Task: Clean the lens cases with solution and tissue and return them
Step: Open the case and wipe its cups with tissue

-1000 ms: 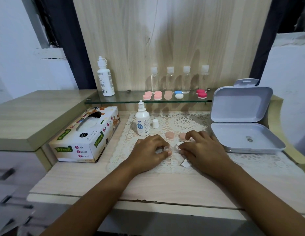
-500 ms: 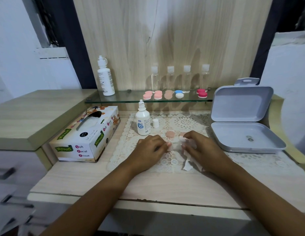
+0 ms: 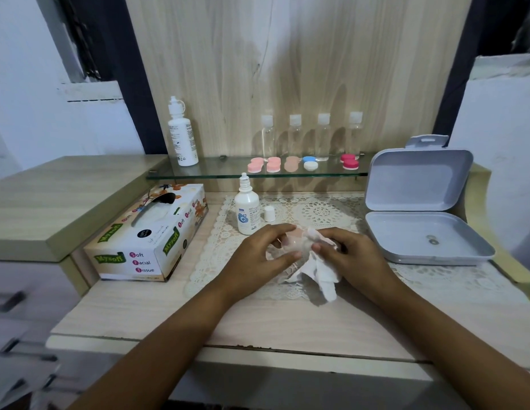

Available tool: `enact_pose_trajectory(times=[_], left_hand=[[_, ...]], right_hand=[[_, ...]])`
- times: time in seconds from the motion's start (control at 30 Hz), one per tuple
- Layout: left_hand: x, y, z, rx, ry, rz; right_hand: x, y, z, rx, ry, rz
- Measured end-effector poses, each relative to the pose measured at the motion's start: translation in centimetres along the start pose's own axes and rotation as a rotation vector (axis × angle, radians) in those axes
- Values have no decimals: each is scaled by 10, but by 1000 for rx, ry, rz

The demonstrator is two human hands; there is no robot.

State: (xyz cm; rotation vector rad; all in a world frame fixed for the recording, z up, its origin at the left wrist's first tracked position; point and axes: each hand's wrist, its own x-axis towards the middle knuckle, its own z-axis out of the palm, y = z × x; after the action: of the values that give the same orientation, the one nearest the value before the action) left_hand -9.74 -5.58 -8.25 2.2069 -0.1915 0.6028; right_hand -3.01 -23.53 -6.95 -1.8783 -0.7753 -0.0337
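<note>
Above the counter [image 3: 287, 321] and its lace mat [image 3: 317, 208], the left grip [image 3: 258, 255] pinched a pale pink lens case [image 3: 295, 241] in curled fingers, and the right grip [image 3: 346, 255] clutched a crumpled tissue [image 3: 317, 270] against it. Just behind stood the solution bottle [image 3: 246, 213]. Farther back, more cases [image 3: 272, 165] lay on the glass shelf [image 3: 198, 172].

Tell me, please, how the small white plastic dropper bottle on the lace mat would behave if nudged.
The small white plastic dropper bottle is tall and narrow, so it would probably tip easily. Its small white cap stands beside it, so it might leak.
</note>
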Motion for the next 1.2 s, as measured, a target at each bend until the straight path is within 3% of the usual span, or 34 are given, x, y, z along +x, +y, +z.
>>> enact_pose_trajectory(times=[0.2, 0.33, 0.47, 0.7, 1.0, 1.2], left_hand=[[1, 0, -1, 137, 47, 137], [2, -1, -2, 147, 88, 137], [2, -2, -3, 131, 106, 123], [1, 0, -4, 83, 86, 61], [1, -2, -4, 92, 90, 84], [1, -3, -5, 67, 121, 82]], right_hand=[[-2, -3, 0, 64, 0, 17], [-5, -11, -3, 99, -124, -3], [-6, -4, -3, -233, -203, -81], [1, 14, -4, -375, 188, -372], [-12, 8, -1, -699, 26, -670], [-10, 9, -4, -720, 103, -614]])
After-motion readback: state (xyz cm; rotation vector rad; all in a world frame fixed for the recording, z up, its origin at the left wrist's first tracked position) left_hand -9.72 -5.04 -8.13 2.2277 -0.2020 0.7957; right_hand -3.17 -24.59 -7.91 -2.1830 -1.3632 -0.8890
